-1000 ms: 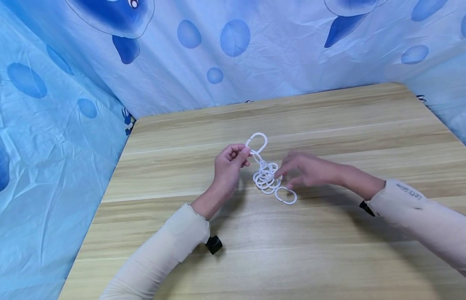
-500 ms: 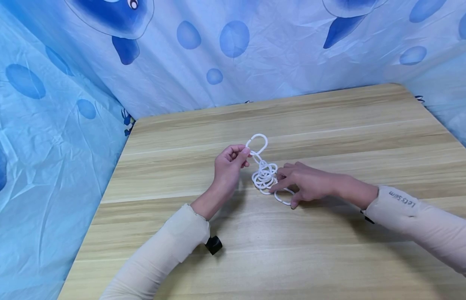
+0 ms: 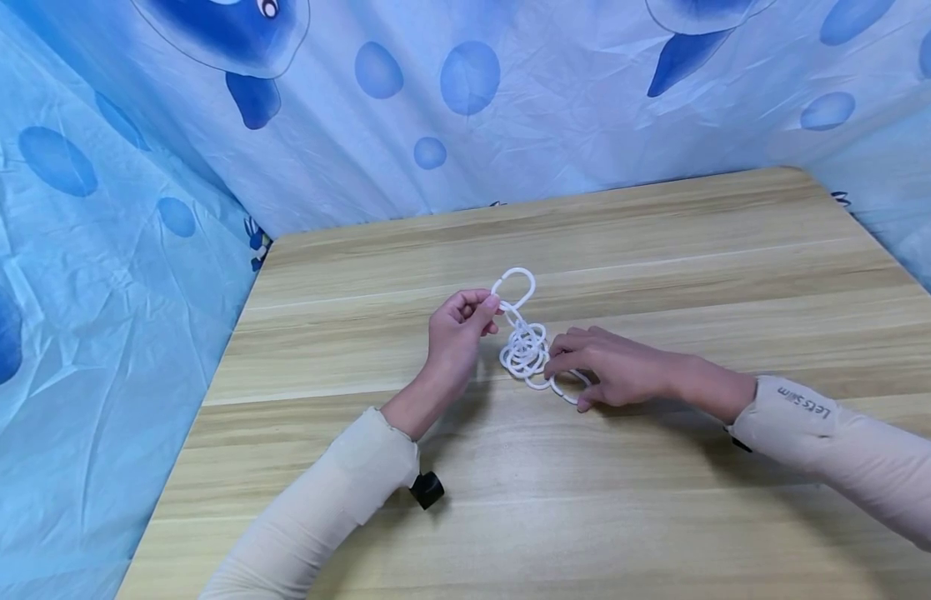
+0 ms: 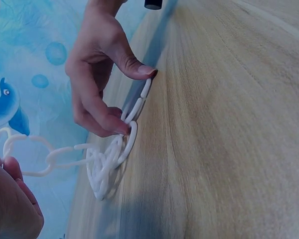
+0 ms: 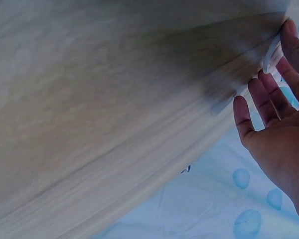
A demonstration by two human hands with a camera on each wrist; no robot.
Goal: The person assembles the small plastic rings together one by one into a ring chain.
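Note:
A chain of white plastic rings lies bunched in a small heap on the wooden table. My left hand pinches one end of it between thumb and forefinger, holding that end up off the table. Above those fingertips stands the end ring, with a small gap in its side. At the heap's right, my right hand has its thumb and forefinger across the other end ring, fingertips at its opposite sides. In the left wrist view, that ring is tilted close over the table, beside the bunched rings.
The light wooden table reaches back to a blue curtain printed with dolphins and bubbles, which also hangs along the left and right sides. A black wrist device sits under the left sleeve.
My right hand has come down onto the end ring with thumb and forefinger, and the heap has shifted slightly left. My left hand keeps its pinch in the same place.

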